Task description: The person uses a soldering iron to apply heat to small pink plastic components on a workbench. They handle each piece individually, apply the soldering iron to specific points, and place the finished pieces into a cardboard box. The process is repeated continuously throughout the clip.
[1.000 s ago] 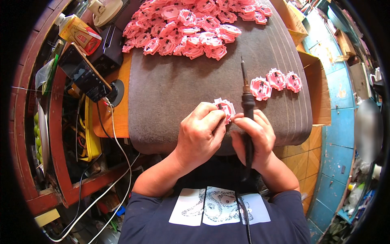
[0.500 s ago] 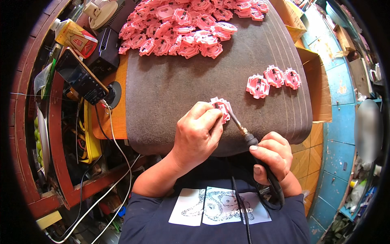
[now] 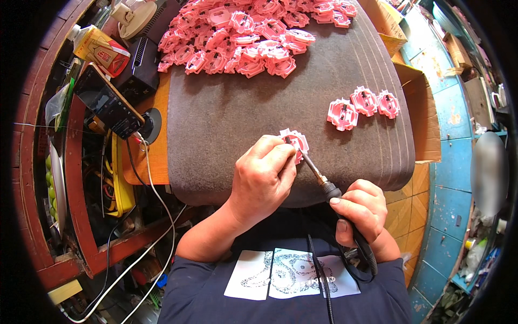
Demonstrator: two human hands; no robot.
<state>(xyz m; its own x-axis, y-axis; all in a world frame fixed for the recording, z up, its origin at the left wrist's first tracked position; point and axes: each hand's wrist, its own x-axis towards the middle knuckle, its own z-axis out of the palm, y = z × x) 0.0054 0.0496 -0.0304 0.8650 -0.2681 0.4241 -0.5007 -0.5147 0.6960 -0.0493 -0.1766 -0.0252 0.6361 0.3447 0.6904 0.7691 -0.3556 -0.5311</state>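
My left hand is closed in a pinch at the left side of a pink plastic part. Its fingers cover much of that part, and a small dark piece shows beside the fingertips. In my right hand is a soldering iron with a black handle and a metal shaft. The iron slants up and left, and its tip is at the pink part, close to my left fingertips. Whether the tip touches it I cannot tell.
A heap of similar pink parts covers the mat's far side. Three more pink parts sit at the right of the dark mat. A phone on a stand and white cables are at the left; a cardboard box stands right.
The soldering iron's tip has shifted down and slightly left over the pink part, and my right hand has moved slightly with it. My left hand stays in place.
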